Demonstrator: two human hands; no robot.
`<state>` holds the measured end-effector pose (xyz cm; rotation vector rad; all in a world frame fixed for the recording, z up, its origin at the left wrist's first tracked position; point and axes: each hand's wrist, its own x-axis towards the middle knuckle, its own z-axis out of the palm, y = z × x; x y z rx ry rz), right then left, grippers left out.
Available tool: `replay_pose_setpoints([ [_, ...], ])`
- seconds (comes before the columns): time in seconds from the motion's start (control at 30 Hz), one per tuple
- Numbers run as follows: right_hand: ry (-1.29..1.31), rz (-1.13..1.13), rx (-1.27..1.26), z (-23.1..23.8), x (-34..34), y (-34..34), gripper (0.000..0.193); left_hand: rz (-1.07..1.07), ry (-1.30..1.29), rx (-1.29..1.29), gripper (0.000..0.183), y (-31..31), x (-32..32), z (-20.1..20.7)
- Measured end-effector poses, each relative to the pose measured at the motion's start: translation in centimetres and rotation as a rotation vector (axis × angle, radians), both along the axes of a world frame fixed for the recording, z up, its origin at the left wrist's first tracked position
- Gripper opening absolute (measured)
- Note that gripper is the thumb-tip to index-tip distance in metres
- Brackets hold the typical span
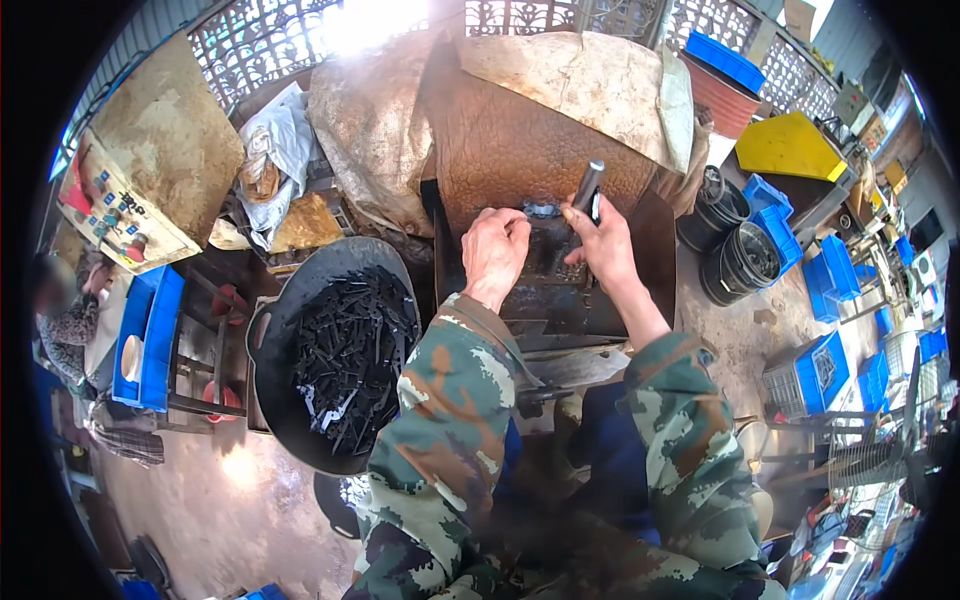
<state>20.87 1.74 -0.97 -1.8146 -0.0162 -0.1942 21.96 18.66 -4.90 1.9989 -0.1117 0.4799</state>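
My right hand (610, 248) is wrapped round an upright tool with a shiny metal cylinder (591, 182) sticking out above the fist. Its lower end is hard to make out. To its left, my left hand (492, 248) has its fingers curled and pressed together, and whatever they pinch is hidden. Between the two hands lies a small bluish, shiny patch (541, 210). Both hands are over a dark metal work surface (540, 310), in front of an upright brown, stained sheet (500, 130).
A big black basin (268, 400) heaped with dark strip-like pieces (350, 350) stands at my left. Two black buckets (735, 265) and several blue bins (830, 280) are to the right. Pale sacking (570, 80) drapes over the back. Another person (70, 320) sits at far left.
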Motion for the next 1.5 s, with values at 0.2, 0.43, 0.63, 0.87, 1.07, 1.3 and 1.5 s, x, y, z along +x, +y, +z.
replay_pose_setpoints([
  [0.2, -0.071, -0.08, -0.005, -0.8, 4.3, -0.5, 0.022, -0.007, -0.014, -0.013, 0.02, -0.9, -0.2, 0.5],
  [0.43, -0.07, -0.075, -0.008, -1.2, 6.0, 0.7, 0.029, -0.028, -0.108, 0.066, 0.017, 0.2, 0.0, 0.1],
  [0.63, -0.13, -0.097, -0.114, -1.4, 7.2, -0.2, 0.031, -0.076, -0.11, -0.112, 0.016, -0.3, -0.5, 1.8],
  [0.87, -0.118, -0.061, -0.236, -2.5, 8.1, -1.4, 0.045, -0.107, -0.03, -0.279, 0.021, 8.3, -2.7, 5.4],
  [1.07, -0.083, -0.053, -0.095, -0.9, 6.7, -0.1, 0.013, 0.037, 0.194, 0.121, 0.03, 21.6, -6.6, 1.8],
  [1.3, -0.127, -0.045, -0.094, -3.0, 8.3, -1.8, 0.024, 0.074, 0.406, 0.381, 0.021, 27.2, -11.5, -9.4],
  [1.5, -0.118, -0.024, -0.136, -3.2, 8.8, -1.4, 0.037, 0.205, 0.37, 0.551, 0.026, 25.1, -11.3, -13.2],
])
